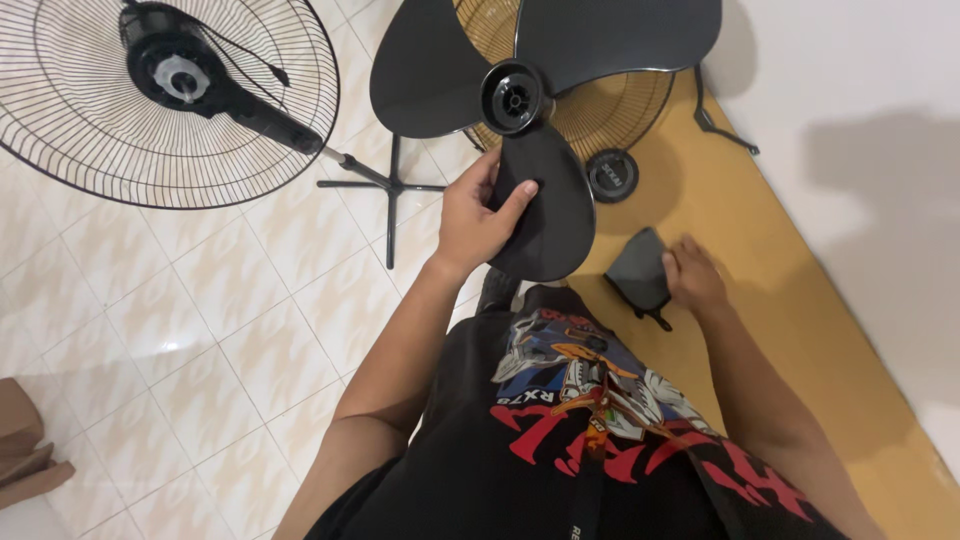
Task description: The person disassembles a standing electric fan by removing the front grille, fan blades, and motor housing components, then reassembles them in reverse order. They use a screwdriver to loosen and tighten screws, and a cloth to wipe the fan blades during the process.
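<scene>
My left hand (pixel 478 218) grips the lower blade of a black three-bladed fan propeller (pixel 515 98), holding it up in front of me. My right hand (pixel 693 275) rests on a dark grey cloth (pixel 637 270) that lies on a yellowish mat (pixel 790 300). A fan stand with its rear wire guard and motor (pixel 180 75) stands on the tiled floor at the left, its shaft bare. The front wire guard (pixel 620 110) lies on the mat behind the propeller, partly hidden by the blades.
A round black cap (pixel 612 174) lies by the front guard. The stand's cross-shaped base (pixel 392 185) spreads over the white tiles. A white wall (pixel 860 120) rises at the right. Brown cardboard (pixel 25 450) sits at the lower left.
</scene>
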